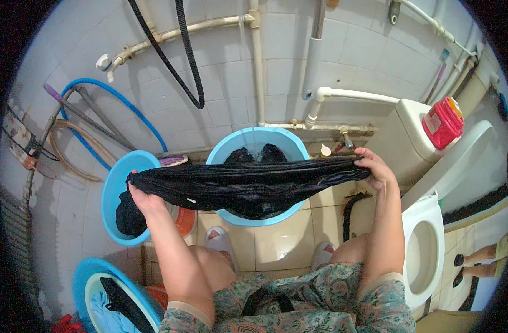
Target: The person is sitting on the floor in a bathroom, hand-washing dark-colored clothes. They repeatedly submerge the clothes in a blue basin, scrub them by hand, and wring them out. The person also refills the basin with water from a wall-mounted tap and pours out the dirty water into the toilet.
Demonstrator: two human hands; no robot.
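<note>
A black garment [254,186] is stretched sideways between my hands, long, gathered and wet-looking; I cannot tell which kind of garment. My left hand [147,200] grips its left end, fingers wrapped round the cloth. At the other end, my right hand [377,169] pinches the bunched fabric. Beneath it stands a light blue basin [219,149] with water and dark cloth [271,154] inside, partly hidden by the garment. Close to my left hand is a smaller blue basin [110,183] holding black cloth [130,217].
A white toilet [438,250] with a raised lid stands at the right, a red container [442,123] on its tank. Another blue basin [83,277] with clothes sits at lower left. Hoses [120,102] hang on the left wall. Another person's legs [481,261] show at far right.
</note>
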